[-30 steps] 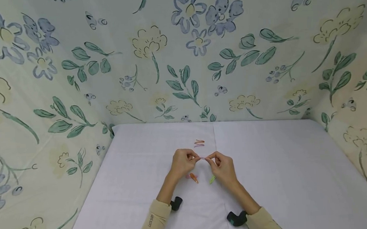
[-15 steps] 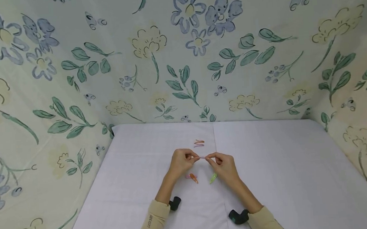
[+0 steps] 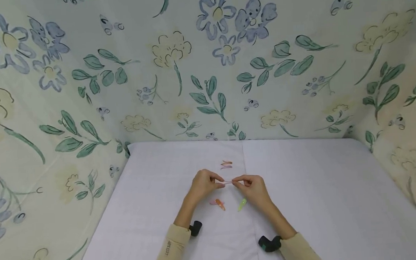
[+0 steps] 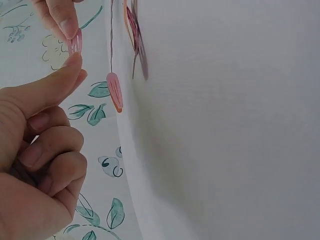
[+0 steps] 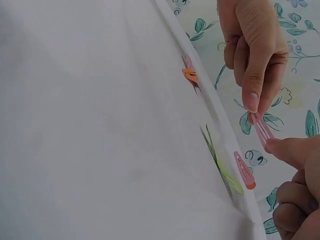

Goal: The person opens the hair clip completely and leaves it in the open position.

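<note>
A pink snap hair clip (image 5: pixel 263 131) is stretched between my two hands, above the white cloth. My left hand (image 3: pixel 204 184) holds one end between thumb and index finger, which stand slightly apart around it in the head view. The other end is pinched by the thumb and index finger of my right hand (image 3: pixel 253 188); its remaining fingers are curled in. Beneath the hands lie an orange hair clip (image 3: pixel 219 204), resting across another pink clip (image 3: pixel 212 203), and a green hair clip (image 3: pixel 241 204). Beyond them, an orange clip (image 3: pixel 226 162) and a pinkish clip (image 3: pixel 226 167) lie close together.
White cloth (image 3: pixel 321 194) covers the table, with a fold line running front to back. Floral curtains (image 3: pixel 176 69) rise behind and along both sides. Black wrist devices (image 3: pixel 269 243) sit at both cuffs, over the cloth.
My left thumb and index fingertips have spread a little at the clip's end, and the left forearm has shifted slightly left. The right hand keeps its pinch. The lying clips stay put.
</note>
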{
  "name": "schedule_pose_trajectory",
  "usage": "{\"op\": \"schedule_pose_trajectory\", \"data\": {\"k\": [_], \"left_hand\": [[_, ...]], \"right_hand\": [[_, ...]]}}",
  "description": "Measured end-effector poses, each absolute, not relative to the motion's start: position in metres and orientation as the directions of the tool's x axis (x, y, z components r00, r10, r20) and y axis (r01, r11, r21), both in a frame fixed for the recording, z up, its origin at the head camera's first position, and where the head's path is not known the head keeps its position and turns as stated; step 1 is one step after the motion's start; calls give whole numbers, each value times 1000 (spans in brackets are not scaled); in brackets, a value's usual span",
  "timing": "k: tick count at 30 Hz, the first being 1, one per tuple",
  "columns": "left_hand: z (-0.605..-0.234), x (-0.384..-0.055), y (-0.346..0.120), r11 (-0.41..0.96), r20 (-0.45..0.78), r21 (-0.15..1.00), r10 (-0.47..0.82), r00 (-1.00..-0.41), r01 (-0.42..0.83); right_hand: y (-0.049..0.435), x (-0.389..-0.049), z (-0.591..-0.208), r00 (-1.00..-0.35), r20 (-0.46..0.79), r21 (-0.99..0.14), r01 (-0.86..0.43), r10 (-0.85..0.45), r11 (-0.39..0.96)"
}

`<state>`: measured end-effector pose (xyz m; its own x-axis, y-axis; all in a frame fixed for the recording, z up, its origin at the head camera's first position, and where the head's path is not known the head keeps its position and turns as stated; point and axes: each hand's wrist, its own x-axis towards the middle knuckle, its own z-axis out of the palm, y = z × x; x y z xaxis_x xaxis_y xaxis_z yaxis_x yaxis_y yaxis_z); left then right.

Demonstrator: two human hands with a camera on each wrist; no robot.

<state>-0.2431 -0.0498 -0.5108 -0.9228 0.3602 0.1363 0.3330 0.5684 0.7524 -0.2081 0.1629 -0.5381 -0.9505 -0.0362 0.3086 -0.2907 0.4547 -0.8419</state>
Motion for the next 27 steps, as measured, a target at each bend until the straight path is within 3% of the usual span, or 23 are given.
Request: {"op": "schedule_pose_trajectory", "data": {"k": [10,27], "left_hand": [[-509,-271,-36,711,37,659,295,-955,245],[-514,-291,-32,769,-18,618,221,-975,162]], "right_hand": [[167,-239,-543,-979,202,-811,-190,-39,553],[161,-263,-555,-980,200,-819,-167,1,549]]}}
